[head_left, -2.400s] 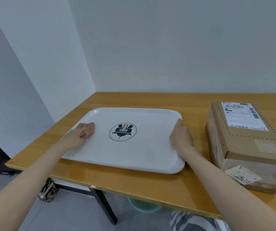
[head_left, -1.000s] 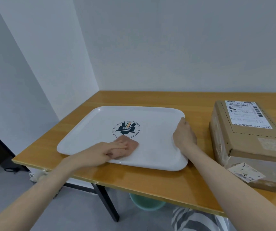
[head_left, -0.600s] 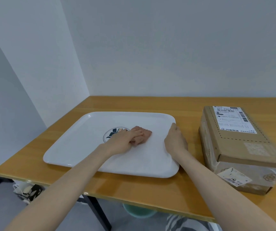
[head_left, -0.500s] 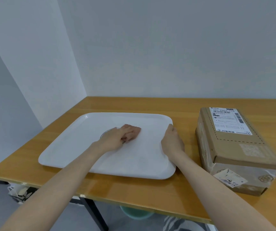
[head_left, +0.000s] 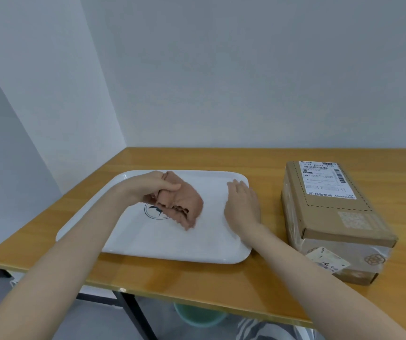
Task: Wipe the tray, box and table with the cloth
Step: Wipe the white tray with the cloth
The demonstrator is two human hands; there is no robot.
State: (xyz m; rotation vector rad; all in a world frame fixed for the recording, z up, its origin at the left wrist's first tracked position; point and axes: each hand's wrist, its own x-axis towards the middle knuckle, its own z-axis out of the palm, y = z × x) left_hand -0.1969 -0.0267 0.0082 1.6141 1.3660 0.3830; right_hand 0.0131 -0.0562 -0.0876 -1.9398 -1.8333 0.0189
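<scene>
While the right hand (head_left: 242, 207) lies flat, fingers straight, on the white tray (head_left: 148, 244) at mid-frame, probably steadying it, the left hand (head_left: 153, 190) pinches the brown cloth (head_left: 184, 204), bunched, over the tray's logo (head_left: 151, 213).

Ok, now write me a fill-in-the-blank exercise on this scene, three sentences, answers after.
1. The left hand grips the cloth over a tray whose colour is ____.
2. The right hand lies flat on the ____.
3. The box stands on the table, to the ____ of the tray.
Missing words: white; tray; right.
</scene>
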